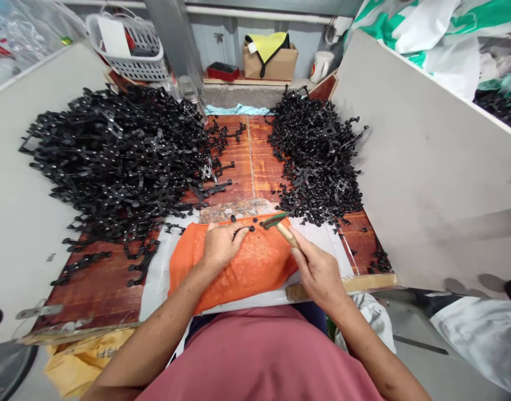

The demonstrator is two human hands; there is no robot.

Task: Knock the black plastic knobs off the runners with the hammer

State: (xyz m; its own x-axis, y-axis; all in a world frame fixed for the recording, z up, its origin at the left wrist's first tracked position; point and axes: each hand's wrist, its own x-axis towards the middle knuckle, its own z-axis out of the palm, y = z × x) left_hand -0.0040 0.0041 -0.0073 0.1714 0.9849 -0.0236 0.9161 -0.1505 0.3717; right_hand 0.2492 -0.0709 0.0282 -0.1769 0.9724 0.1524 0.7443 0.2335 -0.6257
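My left hand (pixel 222 244) is closed in a pinch on a small black plastic part (pixel 252 229) above the orange cloth (pixel 234 278). My right hand (pixel 320 270) grips the light wooden handle of a small hammer (pixel 287 236). Its narrow dark green head lies crosswise, just right of the pinched part. A few loose black round pieces (pixel 233 218) rest along the cloth's far edge, by a speckled stone slab (pixel 234 209). Much of the part in my left hand is hidden by the fingers.
A big heap of black linked parts (pixel 130 156) fills the left side; a smaller heap of black pieces (pixel 317 161) lies right. Grey panels (pixel 422 145) wall both sides. At the back are a basket (pixel 132 47), a cardboard box (pixel 272 62) and a mug (pixel 321 67).
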